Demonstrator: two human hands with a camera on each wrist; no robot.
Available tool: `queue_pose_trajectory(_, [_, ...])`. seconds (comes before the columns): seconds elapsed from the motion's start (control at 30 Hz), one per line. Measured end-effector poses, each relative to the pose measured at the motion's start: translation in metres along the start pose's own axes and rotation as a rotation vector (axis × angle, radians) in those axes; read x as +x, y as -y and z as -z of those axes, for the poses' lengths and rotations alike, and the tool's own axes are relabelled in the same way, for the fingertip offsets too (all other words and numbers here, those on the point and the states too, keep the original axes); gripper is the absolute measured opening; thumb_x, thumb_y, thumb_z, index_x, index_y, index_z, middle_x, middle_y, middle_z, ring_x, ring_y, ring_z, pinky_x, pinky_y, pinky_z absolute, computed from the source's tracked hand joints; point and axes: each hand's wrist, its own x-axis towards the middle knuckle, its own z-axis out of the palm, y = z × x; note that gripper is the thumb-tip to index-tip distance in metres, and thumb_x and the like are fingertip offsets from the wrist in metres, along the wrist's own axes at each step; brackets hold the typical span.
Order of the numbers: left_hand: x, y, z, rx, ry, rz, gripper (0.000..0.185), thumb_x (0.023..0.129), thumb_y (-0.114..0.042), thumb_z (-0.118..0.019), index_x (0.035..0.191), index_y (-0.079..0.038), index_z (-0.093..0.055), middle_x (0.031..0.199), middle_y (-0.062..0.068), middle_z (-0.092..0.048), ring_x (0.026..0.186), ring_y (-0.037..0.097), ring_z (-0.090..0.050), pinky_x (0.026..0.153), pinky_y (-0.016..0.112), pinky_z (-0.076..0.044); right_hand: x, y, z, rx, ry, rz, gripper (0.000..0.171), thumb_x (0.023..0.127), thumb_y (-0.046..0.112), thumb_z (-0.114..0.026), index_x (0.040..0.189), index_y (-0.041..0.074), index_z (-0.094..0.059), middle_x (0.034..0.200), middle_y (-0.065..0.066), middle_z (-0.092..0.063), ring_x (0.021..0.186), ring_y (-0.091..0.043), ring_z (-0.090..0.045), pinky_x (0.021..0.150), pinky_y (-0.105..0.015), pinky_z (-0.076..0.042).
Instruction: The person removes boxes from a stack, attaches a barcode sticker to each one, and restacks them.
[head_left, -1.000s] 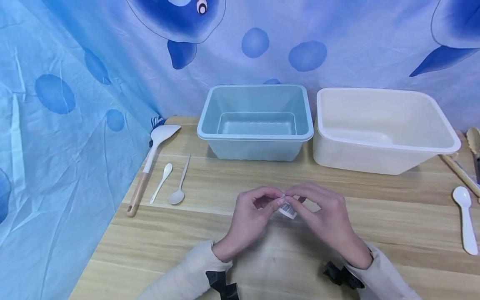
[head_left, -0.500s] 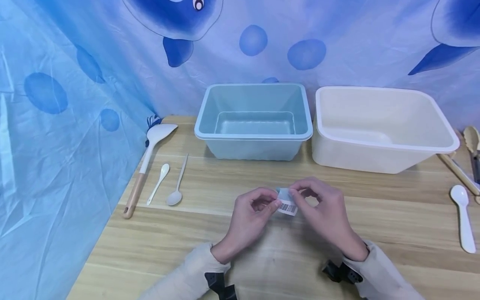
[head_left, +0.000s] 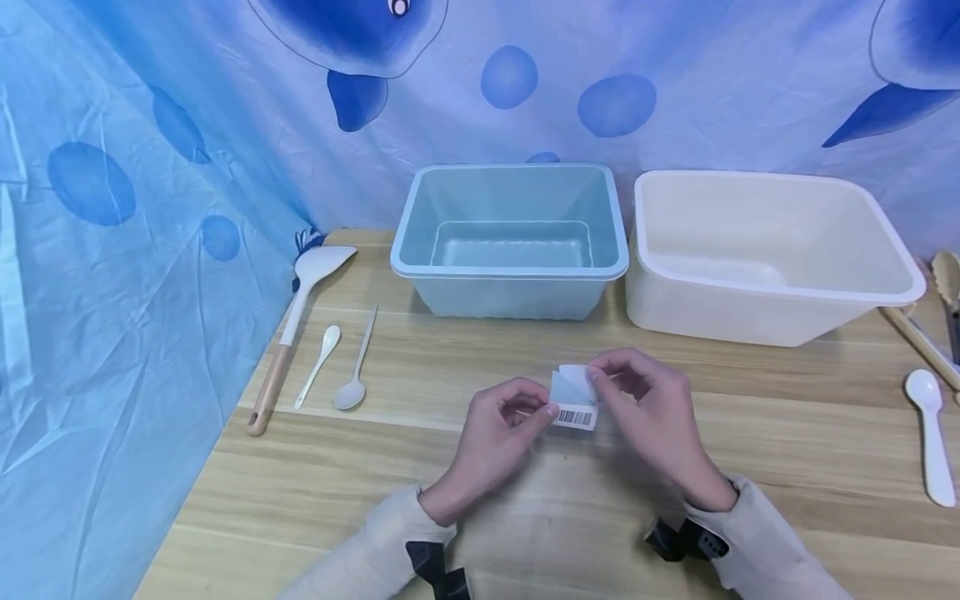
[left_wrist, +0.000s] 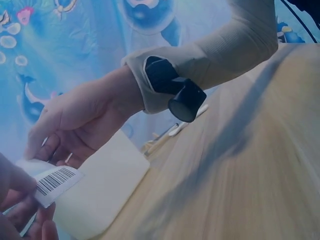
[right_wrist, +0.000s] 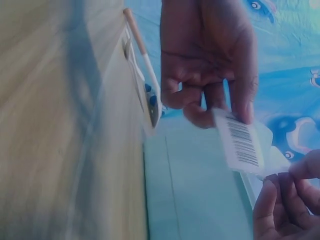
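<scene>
A small white barcode label (head_left: 575,417) is held up between both hands over the middle of the table. My left hand (head_left: 498,442) pinches its left edge between thumb and fingers. With thumb and forefinger, my right hand (head_left: 654,412) holds the upper right corner, where a pale flap stands above the barcode part. From the left wrist view, the black bars on the label (left_wrist: 56,181) face the camera. The right wrist view shows the label (right_wrist: 240,145) angled, its pale flap stretching toward the right hand's fingertips (right_wrist: 300,170).
Behind the hands stand a blue-grey bin (head_left: 510,296) and a white bin (head_left: 750,317). On the left lie a white spatula with a wooden handle (head_left: 273,383), a small white spoon (head_left: 318,367) and a beige spoon (head_left: 351,393). Another white spoon (head_left: 930,437) lies far right.
My right hand has moved slightly up and to the right, away from the left hand. The label, mostly hidden at first, now shows spread out with its flap raised.
</scene>
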Motion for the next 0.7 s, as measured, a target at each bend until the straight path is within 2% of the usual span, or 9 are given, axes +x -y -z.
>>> queue_pose_trajectory(0.2, [0.0, 0.007, 0.003, -0.069, 0.012, 0.058, 0.009, 0.085, -0.001, -0.067, 0.094, 0.002, -0.066, 0.095, 0.018, -0.067, 0.08, 0.007, -0.062, 0.07, 0.018, -0.051, 0.003, 0.0, 0.0, 0.017, -0.029, -0.123, 0.006, 0.089, 0.001, -0.066, 0.09, 0.004, -0.071, 0.091, -0.006, -0.071, 0.077, -0.004, -0.064, 0.068, -0.016, -0.052])
queue_pose_trajectory(0.33, [-0.004, 0.013, 0.005, -0.064, 0.0, 0.091, 0.008, 0.085, 0.001, -0.067, 0.092, 0.003, -0.065, 0.093, 0.019, -0.067, 0.079, 0.008, -0.061, 0.071, 0.018, -0.052, 0.005, -0.002, 0.001, 0.041, -0.066, -0.151, 0.006, 0.089, 0.002, -0.066, 0.09, 0.004, -0.071, 0.083, -0.001, -0.069, 0.071, -0.008, -0.062, 0.066, -0.017, -0.051])
queue_pose_trajectory(0.43, [-0.007, 0.018, 0.007, -0.023, -0.013, 0.095, 0.007, 0.084, 0.001, -0.067, 0.09, 0.003, -0.066, 0.09, 0.018, -0.067, 0.078, 0.008, -0.062, 0.072, 0.018, -0.052, 0.007, -0.006, 0.001, 0.033, -0.085, -0.168, 0.005, 0.089, 0.003, -0.066, 0.091, 0.003, -0.071, 0.079, 0.001, -0.067, 0.069, -0.009, -0.061, 0.064, -0.017, -0.05])
queue_pose_trajectory(0.53, [-0.009, 0.023, 0.009, 0.026, -0.012, 0.08, 0.007, 0.083, 0.001, -0.067, 0.09, 0.002, -0.066, 0.089, 0.016, -0.068, 0.077, 0.008, -0.062, 0.072, 0.019, -0.053, 0.01, -0.011, 0.001, 0.01, -0.106, -0.189, 0.006, 0.088, 0.003, -0.066, 0.09, 0.002, -0.071, 0.08, -0.004, -0.068, 0.069, -0.007, -0.06, 0.064, -0.016, -0.049])
queue_pose_trajectory(0.7, [-0.01, 0.036, 0.009, 0.198, -0.013, 0.044, 0.005, 0.083, -0.002, -0.069, 0.087, -0.001, -0.067, 0.083, 0.01, -0.07, 0.073, 0.008, -0.063, 0.069, 0.02, -0.054, 0.011, -0.018, 0.001, -0.036, -0.058, -0.2, 0.007, 0.088, 0.003, -0.066, 0.092, 0.001, -0.072, 0.089, -0.013, -0.071, 0.073, -0.001, -0.059, 0.067, -0.012, -0.048])
